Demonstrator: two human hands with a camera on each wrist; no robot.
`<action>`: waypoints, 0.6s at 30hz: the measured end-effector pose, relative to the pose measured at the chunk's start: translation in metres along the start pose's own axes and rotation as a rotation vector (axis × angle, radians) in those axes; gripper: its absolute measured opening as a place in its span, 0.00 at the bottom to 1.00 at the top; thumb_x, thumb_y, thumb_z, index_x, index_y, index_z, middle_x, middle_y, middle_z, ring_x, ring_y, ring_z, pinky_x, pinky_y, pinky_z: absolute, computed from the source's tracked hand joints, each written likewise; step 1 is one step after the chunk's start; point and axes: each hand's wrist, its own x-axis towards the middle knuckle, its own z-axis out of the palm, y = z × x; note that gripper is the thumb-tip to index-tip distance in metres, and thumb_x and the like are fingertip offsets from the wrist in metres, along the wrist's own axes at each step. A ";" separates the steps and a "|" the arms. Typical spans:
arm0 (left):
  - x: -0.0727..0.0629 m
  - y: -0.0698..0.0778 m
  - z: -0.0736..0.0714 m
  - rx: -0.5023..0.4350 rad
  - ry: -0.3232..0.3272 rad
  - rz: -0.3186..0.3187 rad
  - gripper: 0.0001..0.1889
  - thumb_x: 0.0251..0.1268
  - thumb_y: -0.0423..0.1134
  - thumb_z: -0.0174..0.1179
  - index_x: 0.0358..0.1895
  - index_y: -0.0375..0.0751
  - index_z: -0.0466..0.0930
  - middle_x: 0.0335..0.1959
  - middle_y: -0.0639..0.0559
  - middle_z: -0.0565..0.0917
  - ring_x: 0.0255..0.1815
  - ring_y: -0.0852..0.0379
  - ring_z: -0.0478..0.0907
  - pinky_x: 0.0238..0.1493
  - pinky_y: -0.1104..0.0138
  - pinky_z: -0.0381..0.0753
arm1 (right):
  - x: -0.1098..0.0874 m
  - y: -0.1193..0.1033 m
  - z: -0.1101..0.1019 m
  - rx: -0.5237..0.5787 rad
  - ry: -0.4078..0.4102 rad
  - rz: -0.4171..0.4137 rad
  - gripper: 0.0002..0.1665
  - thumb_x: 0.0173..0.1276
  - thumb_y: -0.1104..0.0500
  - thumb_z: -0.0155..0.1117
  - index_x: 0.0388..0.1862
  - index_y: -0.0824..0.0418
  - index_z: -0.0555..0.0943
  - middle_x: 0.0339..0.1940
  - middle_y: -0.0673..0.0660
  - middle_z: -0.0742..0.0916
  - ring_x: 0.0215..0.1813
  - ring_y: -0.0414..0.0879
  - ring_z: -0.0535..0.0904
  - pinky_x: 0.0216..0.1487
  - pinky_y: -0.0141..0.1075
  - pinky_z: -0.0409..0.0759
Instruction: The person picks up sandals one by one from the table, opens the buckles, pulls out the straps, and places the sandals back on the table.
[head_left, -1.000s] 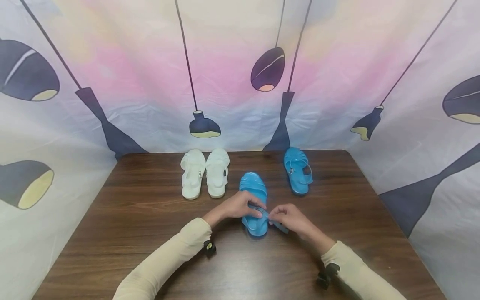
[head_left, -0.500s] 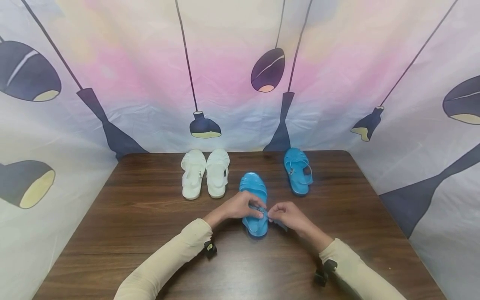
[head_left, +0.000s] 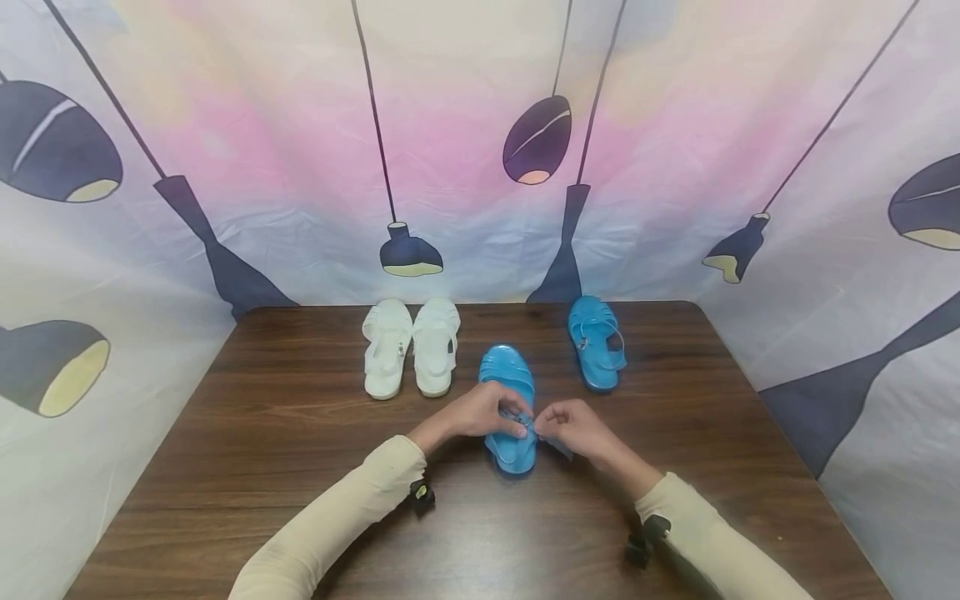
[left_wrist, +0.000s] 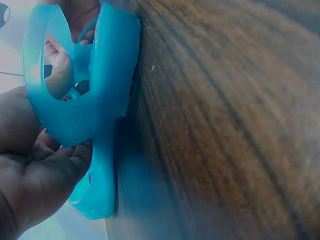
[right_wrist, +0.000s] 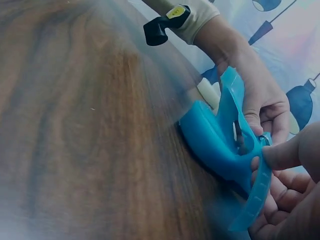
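Note:
A blue jelly sandal [head_left: 505, 367] lies on the table, toe pointing away from me. My left hand [head_left: 482, 410] reaches over it from the left and grips its side by the metal buckle [right_wrist: 265, 138]. From the right, my right hand [head_left: 574, 428] pinches the loose ankle strap [right_wrist: 254, 202] between thumb and fingers, close to that buckle. The strap's holed tail hangs below the right fingers. In the left wrist view the heel band [left_wrist: 33, 60] stands up in a loop. Part of the sandal's middle is hidden under the left hand.
Another blue sandal [head_left: 598, 354] sits at the table's back right. Two white sandals [head_left: 386, 358] stand side by side at the back left. Behind the wooden table [head_left: 285, 467] hangs a cloth [head_left: 465, 133] printed with lamps. Both sleeves carry a black wrist device [head_left: 422, 496].
My right hand has shifted slightly left and away from me, with the strap still pinched, coming nearer the left hand. The left hand and the sandals stay in place.

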 end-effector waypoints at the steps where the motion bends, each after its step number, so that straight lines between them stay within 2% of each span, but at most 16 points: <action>1: 0.000 0.000 0.000 -0.004 0.000 0.002 0.13 0.62 0.40 0.74 0.49 0.44 0.89 0.44 0.58 0.90 0.47 0.65 0.84 0.51 0.70 0.82 | 0.001 0.000 0.000 -0.005 -0.001 -0.003 0.05 0.71 0.60 0.67 0.40 0.60 0.87 0.39 0.53 0.88 0.47 0.48 0.81 0.53 0.47 0.80; 9: -0.002 0.002 0.001 -0.017 0.002 0.005 0.14 0.62 0.39 0.74 0.50 0.41 0.88 0.43 0.57 0.90 0.47 0.64 0.85 0.51 0.69 0.83 | -0.005 0.006 -0.005 -0.050 -0.039 0.038 0.09 0.71 0.55 0.68 0.42 0.59 0.87 0.40 0.53 0.87 0.46 0.49 0.81 0.50 0.46 0.81; 18: -0.001 0.001 0.001 0.000 -0.002 -0.014 0.14 0.61 0.40 0.75 0.49 0.45 0.88 0.45 0.57 0.90 0.49 0.63 0.85 0.52 0.69 0.82 | -0.002 0.005 0.002 0.011 0.005 0.002 0.07 0.71 0.58 0.69 0.40 0.60 0.87 0.37 0.53 0.87 0.43 0.48 0.80 0.47 0.43 0.80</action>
